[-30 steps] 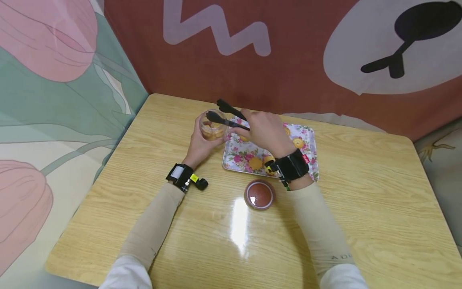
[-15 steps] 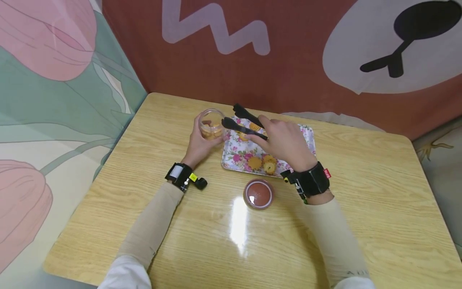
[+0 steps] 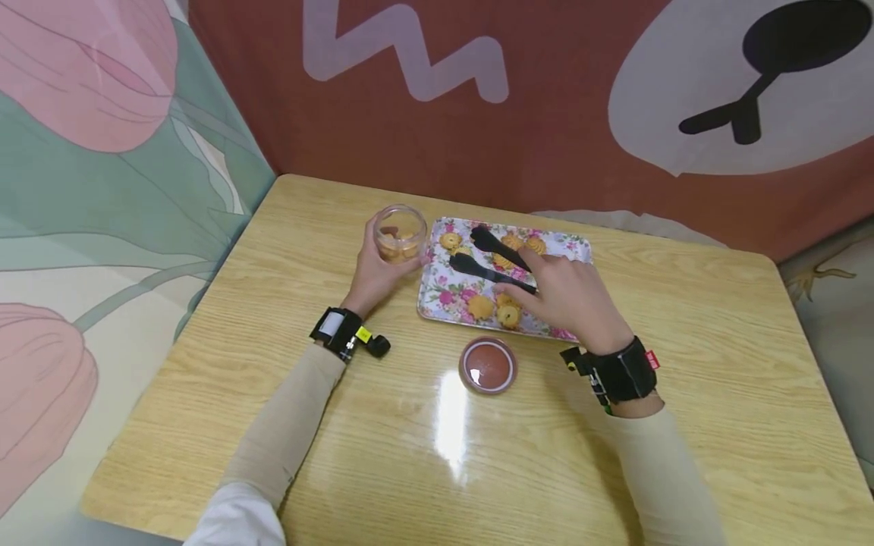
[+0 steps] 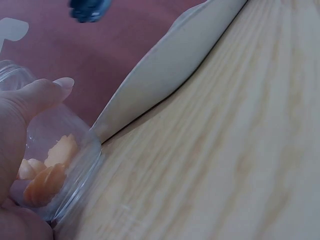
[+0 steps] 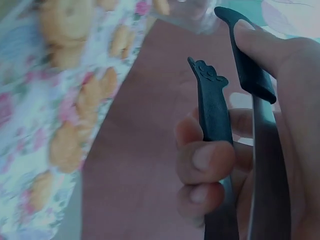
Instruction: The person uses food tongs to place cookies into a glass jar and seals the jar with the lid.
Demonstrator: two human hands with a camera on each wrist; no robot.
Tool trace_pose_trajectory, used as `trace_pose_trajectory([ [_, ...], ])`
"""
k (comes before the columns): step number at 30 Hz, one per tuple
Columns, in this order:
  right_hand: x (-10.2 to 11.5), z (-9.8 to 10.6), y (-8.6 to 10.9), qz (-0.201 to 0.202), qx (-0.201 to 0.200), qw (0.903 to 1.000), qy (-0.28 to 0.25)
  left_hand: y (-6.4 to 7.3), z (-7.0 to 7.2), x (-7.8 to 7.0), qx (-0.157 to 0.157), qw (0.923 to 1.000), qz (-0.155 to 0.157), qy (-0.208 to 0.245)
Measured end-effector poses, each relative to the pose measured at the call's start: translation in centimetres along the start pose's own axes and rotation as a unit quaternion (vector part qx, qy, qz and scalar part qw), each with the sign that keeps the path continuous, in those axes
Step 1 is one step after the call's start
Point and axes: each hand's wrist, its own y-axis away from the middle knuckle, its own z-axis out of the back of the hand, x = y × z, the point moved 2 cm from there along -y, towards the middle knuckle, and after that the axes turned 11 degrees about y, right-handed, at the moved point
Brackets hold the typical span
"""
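My left hand [image 3: 375, 274] grips a clear jar [image 3: 401, 220] on the table, left of a floral tray [image 3: 437, 284]. Several ridged cookies [image 4: 47, 182] lie at the bottom of the jar. The right hand [image 3: 572, 297] holds black tongs [image 3: 493, 274] over the tray, thumb on one arm and fingers curled round the other. Their tips [image 5: 206, 70] are spread, with nothing between them. More cookies [image 3: 508, 314] are scattered on the tray, some partly hidden under the tongs and hand.
A reddish-brown round lid [image 3: 488, 365] lies on the wooden table [image 3: 382, 447], in front of the tray. Behind the table's far edge rises a painted wall [image 3: 423, 144], with another wall [image 3: 136, 189] along the left side.
The right hand and tongs have moved from the jar's mouth rightward and down over the tray. The left hand and jar have stayed in place.
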Motion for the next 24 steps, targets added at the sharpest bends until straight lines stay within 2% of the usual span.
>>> trace_pose_trajectory([
  [5, -0.9, -1.6, 1.6, 0.000, 0.042, 0.9990, -0.012, -0.5, 0.4, 1.8, -0.003, 0.9999, 0.004, -0.011],
  [11, -1.4, -3.0, 2.7, 0.005, 0.074, 0.9970, -0.025, -0.7, 0.4, 2.0, -0.005, 0.9999, 0.000, -0.009],
  [19, -1.1, -4.1, 3.3, 0.028, 0.051, 0.9972, -0.048, -0.8, 0.3, 1.8, -0.007, 0.9999, 0.008, -0.007],
  [24, -0.9, -4.7, 3.4, 0.035, 0.053, 0.9961, -0.061, -0.7, 0.3, 1.8, -0.007, 0.9999, 0.009, -0.002],
])
